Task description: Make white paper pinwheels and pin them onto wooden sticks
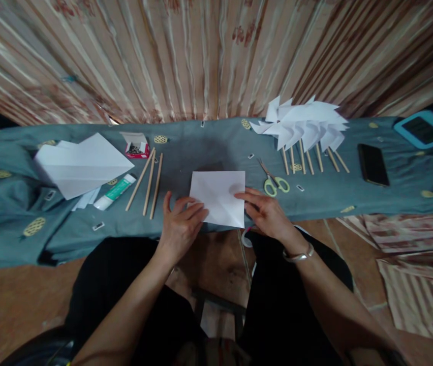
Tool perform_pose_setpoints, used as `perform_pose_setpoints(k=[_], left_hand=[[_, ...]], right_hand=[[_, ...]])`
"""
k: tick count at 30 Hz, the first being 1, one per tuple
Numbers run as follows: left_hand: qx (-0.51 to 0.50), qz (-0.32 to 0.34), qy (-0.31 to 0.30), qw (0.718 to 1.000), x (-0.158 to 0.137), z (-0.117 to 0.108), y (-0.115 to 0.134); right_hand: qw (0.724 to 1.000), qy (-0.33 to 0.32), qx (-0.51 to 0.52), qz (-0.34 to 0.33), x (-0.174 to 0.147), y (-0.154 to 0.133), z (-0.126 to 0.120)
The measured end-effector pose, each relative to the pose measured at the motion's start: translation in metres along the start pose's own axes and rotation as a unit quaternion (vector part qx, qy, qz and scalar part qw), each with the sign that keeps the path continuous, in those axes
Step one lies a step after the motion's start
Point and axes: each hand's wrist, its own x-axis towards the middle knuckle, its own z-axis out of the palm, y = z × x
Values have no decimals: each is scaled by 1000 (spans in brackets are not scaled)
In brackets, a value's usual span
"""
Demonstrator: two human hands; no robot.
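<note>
A white sheet of paper (pixel 219 195) lies at the front edge of the cloth-covered table, a faint crease running across it. My left hand (pixel 180 223) grips its lower left edge, fingertips on top; the thumb is hidden. At the right edge, my right hand (pixel 266 211) holds the sheet with a fingertip on its face and the other fingers bent beside it. Scissors with light green handles (pixel 276 186) lie just beyond my right hand. Several wooden sticks (pixel 149 185) rest beyond my left hand.
More white paper (pixel 83 165) lies at the left, beside a glue stick (pixel 115 192) and an open small red box (pixel 137 147) of metal pins. Several paper pinwheels (pixel 304 124) on sticks overlap at the back right. A black phone (pixel 373 164) and a blue-framed tablet (pixel 425 128) lie farther right.
</note>
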Motion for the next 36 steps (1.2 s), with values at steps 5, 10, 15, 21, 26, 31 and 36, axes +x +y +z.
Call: perform_pose_setpoints(k=[5, 10, 15, 21, 26, 31, 36], left_hand=[[-29, -23, -26, 999, -11, 0, -7], [-68, -24, -57, 996, -18, -11, -6], [-100, -57, -37, 993, -19, -13, -4], [-109, -125, -41, 985, -11, -15, -2], [-108, -171, -59, 978, -7, -12, -8], [-46, -148, -8, 988, -1, -16, -6], [-2, 19, -30, 999, 9, -14, 24]], right_hand=[[983, 39, -151, -101, -1, -8, -4], [987, -2, -103, -125, -1, -7, -9], [995, -44, 55, -70, 5, 1, -8], [992, -23, 123, 20, 16, 3, 2], [990, 31, 115, 77, 23, 4, 13], [990, 69, 81, 89, 30, 3, 22], [993, 77, 45, 73, 35, 1, 24]])
